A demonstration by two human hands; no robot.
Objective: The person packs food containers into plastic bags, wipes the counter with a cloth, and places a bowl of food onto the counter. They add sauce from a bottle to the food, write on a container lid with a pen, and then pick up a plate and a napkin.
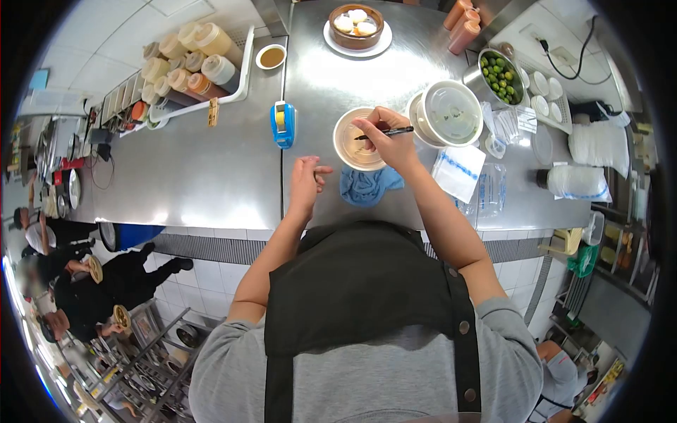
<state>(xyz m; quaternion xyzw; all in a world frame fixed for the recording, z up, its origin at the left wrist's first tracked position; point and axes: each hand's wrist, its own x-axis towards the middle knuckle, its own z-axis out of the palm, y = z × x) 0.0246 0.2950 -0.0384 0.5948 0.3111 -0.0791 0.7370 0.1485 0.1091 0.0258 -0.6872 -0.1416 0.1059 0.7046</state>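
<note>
My right hand [389,139] grips a black marker pen [399,130], tilted with its tip over a round, lidded takeout container [344,156]. The contents look pale orange-brown through the top. My left hand [307,185] rests at the steel counter, left of the container, holding nothing, its fingers loosely bent and apart. Between my hands and just below the container lies a crumpled blue cloth [367,186]. A blue tape dispenser [283,125] stands up and to the left of the container. Close by my right hand is a stack of round containers with a clear lid [450,113].
A bamboo steamer [357,42] with several buns sits at the back. Sauce bottles [215,41] fill a white crate at left, near a bowl of brown sauce [271,56]. Green limes [499,76] and plastic packs [575,185] are at right. People stand behind at left.
</note>
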